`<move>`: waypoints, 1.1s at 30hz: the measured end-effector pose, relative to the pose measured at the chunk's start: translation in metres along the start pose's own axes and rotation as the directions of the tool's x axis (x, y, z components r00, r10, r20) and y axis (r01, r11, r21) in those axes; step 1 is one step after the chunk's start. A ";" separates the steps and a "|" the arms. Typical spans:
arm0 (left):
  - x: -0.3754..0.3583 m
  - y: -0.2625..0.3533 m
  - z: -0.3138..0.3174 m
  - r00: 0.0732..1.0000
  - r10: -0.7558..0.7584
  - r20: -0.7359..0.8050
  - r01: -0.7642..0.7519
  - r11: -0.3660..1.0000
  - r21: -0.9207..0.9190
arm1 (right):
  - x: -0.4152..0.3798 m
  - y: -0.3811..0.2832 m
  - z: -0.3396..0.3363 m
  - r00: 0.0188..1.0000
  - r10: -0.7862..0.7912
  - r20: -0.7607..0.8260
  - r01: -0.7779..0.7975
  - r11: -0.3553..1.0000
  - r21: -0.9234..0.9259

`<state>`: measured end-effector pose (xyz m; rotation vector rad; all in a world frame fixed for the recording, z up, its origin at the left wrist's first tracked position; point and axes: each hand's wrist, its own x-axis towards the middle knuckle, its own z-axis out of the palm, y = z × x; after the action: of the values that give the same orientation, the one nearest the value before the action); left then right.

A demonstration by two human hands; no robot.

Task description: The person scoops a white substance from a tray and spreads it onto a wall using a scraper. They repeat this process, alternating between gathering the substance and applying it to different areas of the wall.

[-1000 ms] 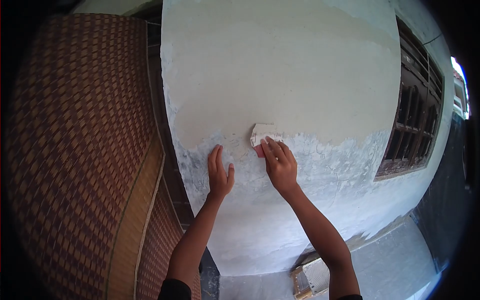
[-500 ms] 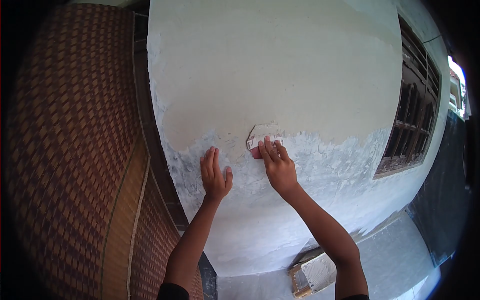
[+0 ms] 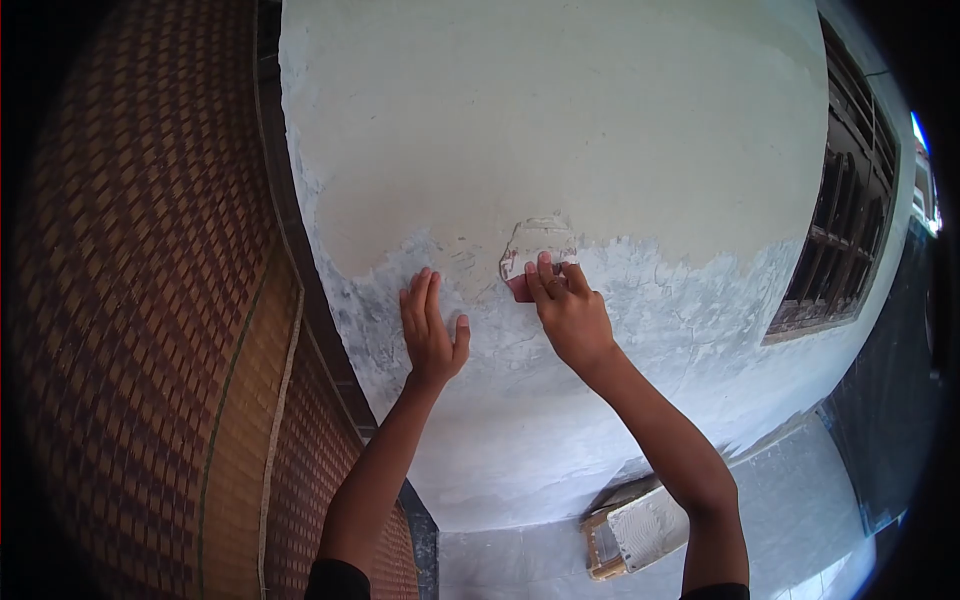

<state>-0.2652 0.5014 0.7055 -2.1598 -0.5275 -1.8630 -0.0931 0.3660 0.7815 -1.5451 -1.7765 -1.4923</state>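
Observation:
My right hand (image 3: 572, 308) is closed on a flat scraper (image 3: 538, 245) smeared with pale filler, its reddish part showing beside the fingers. The scraper lies against the wall (image 3: 560, 120), where the cream upper surface meets a rough grey-white patchy band. To the left, my left hand (image 3: 430, 325) rests with its palm toward the patchy band, fingers stretched upward and thumb apart, holding nothing.
A woven mat (image 3: 150, 300) hangs along the left side. At the right is a dark wooden window (image 3: 840, 210) with bars. A tray (image 3: 645, 525) on a wooden frame stands on the grey floor (image 3: 520, 570) below.
The scraper and my right hand have shifted slightly up and to the right along the wall. My left hand stays against the wall, and the view has moved a little.

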 end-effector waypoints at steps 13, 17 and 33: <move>0.002 0.010 0.001 0.996 -0.068 -0.052 0.063 0.994 -0.086 | -0.044 -0.010 0.005 0.993 -0.059 0.103 0.053 0.997 0.064; 0.003 0.010 -0.002 0.997 -0.068 -0.024 0.067 0.995 -0.068 | -0.064 -0.016 0.014 0.993 -0.080 0.085 0.076 0.996 0.050; 0.019 0.015 -0.024 0.999 -0.018 0.038 0.016 0.997 0.069 | -0.050 -0.018 -0.030 0.992 0.065 -0.111 -0.040 0.976 0.213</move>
<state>-0.2781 0.4797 0.7289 -2.1568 -0.6109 -1.7880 -0.1023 0.3188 0.7449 -1.3608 -1.7498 -1.2951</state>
